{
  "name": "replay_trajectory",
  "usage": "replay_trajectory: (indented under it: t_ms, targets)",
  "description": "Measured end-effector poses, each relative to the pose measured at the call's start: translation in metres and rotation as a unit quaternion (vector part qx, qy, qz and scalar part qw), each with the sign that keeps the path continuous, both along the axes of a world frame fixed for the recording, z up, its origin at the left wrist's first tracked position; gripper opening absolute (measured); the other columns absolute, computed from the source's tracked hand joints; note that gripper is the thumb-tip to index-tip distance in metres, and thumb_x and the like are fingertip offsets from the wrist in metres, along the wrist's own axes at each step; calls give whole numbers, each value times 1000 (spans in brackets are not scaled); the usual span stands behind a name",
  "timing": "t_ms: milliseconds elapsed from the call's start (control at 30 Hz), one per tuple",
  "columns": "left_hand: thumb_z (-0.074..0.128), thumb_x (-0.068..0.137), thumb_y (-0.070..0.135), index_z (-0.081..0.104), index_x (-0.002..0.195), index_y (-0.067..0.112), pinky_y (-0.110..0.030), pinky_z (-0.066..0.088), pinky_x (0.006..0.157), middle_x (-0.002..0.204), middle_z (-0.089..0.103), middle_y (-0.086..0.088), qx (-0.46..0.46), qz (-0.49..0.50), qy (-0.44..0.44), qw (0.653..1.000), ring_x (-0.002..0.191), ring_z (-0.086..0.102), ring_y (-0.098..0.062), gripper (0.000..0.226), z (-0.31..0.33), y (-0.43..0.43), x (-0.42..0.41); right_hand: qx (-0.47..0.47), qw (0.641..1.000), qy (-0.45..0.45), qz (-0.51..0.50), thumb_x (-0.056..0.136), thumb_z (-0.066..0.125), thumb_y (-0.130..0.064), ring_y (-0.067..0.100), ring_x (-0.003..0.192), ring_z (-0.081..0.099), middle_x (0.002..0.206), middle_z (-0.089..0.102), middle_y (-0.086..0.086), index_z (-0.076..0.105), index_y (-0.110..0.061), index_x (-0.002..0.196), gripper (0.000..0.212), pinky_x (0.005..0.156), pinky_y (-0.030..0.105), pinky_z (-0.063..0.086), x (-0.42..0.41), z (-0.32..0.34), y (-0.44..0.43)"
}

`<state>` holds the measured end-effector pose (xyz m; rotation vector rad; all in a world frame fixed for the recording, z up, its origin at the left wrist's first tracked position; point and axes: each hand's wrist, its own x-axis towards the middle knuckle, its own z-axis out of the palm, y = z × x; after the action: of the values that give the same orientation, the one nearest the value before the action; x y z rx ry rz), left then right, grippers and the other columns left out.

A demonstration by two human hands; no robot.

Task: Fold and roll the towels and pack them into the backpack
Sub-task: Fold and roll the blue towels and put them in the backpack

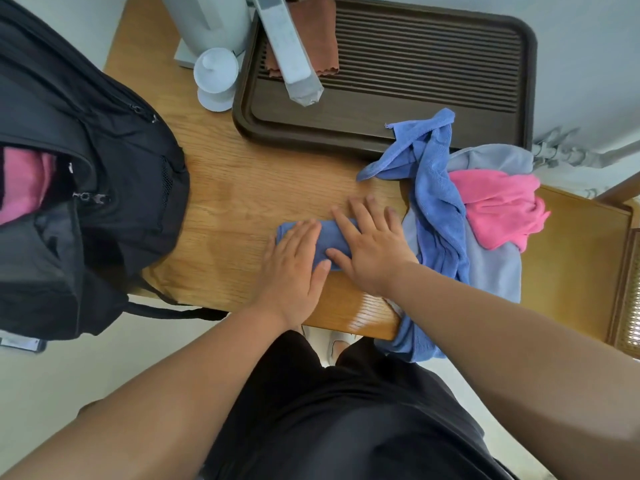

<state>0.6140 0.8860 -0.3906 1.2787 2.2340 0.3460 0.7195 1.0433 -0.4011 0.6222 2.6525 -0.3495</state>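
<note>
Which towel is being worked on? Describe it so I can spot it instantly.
On the wooden table, look between the black backpack and the loose towel pile. The small blue towel lies there under the left hand and right hand, folded flat unlike those crumpled ones.

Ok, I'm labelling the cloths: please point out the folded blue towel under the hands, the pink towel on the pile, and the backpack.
folded blue towel (pixel 330 238), head view, uncovered middle strip.
pink towel (pixel 498 204), head view, crumpled middle.
backpack (pixel 114 150), head view, black front panel.
</note>
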Motion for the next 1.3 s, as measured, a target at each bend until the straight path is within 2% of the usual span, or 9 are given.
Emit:
replay_trajectory:
  t_ms: [367,500,600,700,800,933,1033,1167,1300]
  targets:
    - [3,98,54,-21,155,23,-57,-13,121,161,-34,5,-110,-19,59,992,148,-30,-16,70,-13,23,-15,54,998,-9,4,94,-4,-71,35,151,-22,168,-11,9,-16,-25,157,78,117,63,-9,3,0,-7]
    - [8,99,53,-19,156,25,-57,-11,121,163,-30,6,-105,-47,54,992,149,-29,-16,69,-17,24,-22,31,999,10,6,97,7,-69,34,154,-10,166,13,9,-2,-21,160,79,120,61,-2,2,-1,-3]
    - [23,100,50,-10,159,23,-56,-11,122,167,-15,4,-122,-61,45,990,151,-22,-15,73,-8,25,-26,48,998,33,13,94,26,-66,34,147,25,148,45,8,27,-11,156,83,120,57,14,8,7,-2]
    - [55,92,49,25,157,20,-52,10,123,160,31,0,-92,-43,47,994,150,20,-23,77,5,22,-23,27,998,60,-3,85,55,-62,30,119,48,121,57,5,54,-12,135,70,108,47,37,13,21,-3]
    - [69,67,41,64,102,24,-41,48,85,103,61,1,-41,53,-36,997,100,58,-26,40,23,18,-20,-90,994,59,-31,79,70,-47,21,104,47,109,46,-1,60,-19,110,43,83,32,45,11,38,2]
    - [75,66,30,57,78,24,-30,41,55,75,57,7,-29,121,-110,986,71,55,-20,24,59,15,-20,-203,972,89,-73,72,74,-31,15,76,52,89,51,-6,50,-26,87,29,58,24,36,4,74,16]
    - [78,73,18,52,77,34,-23,38,53,74,58,11,-24,150,-127,980,66,53,-10,31,93,12,-27,-267,949,126,-113,69,74,-33,15,70,54,76,59,-2,51,-28,83,28,57,32,45,-2,100,23]
    - [78,80,15,63,88,25,-23,47,58,82,65,2,-11,205,-201,958,74,60,-13,20,134,2,-46,-309,918,186,-167,74,76,-47,14,82,60,89,61,-5,53,-30,103,40,69,34,53,-16,129,19]
    - [79,80,14,71,102,19,-32,56,68,95,75,-4,69,273,-279,918,89,72,-22,24,165,-8,-64,-470,807,235,-268,76,82,-42,13,100,65,110,65,-8,55,-33,123,55,85,39,60,-33,152,8]
